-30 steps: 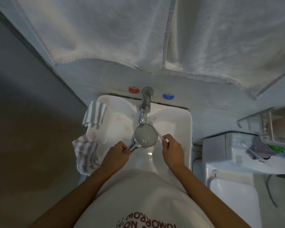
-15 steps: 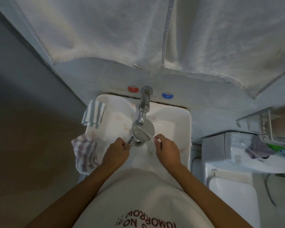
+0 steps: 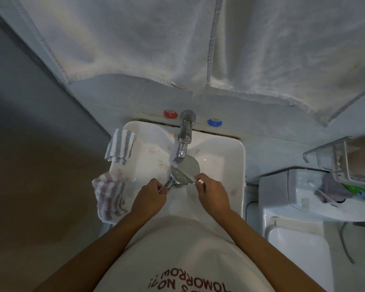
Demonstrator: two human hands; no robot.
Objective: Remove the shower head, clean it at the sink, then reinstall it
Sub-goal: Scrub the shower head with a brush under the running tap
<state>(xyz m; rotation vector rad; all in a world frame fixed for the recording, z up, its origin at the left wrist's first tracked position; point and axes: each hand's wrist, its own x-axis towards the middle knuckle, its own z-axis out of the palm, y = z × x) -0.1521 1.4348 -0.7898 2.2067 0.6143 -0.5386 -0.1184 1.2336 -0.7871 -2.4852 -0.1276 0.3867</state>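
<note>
While water runs from the tap [image 3: 185,131], a person in a white shirt printed with the partly visible words "NO" and "TOMORROW", upside down from above, leans over the sink [image 3: 238,157]. Left hand [image 3: 151,198] has its fingers curled tight round the chrome handle of the shower head [image 3: 187,168], holding the round face up just under the spout. Right hand [image 3: 211,193] pinches a thin white brush [image 3: 182,169] that lies across the face of the head. Red and blue caps flank the tap. Two striped cloths [image 3: 120,149] hang over the sink's left rim; a toilet [image 3: 299,234] stands to the right, towels [image 3: 135,39] hanging above.
</note>
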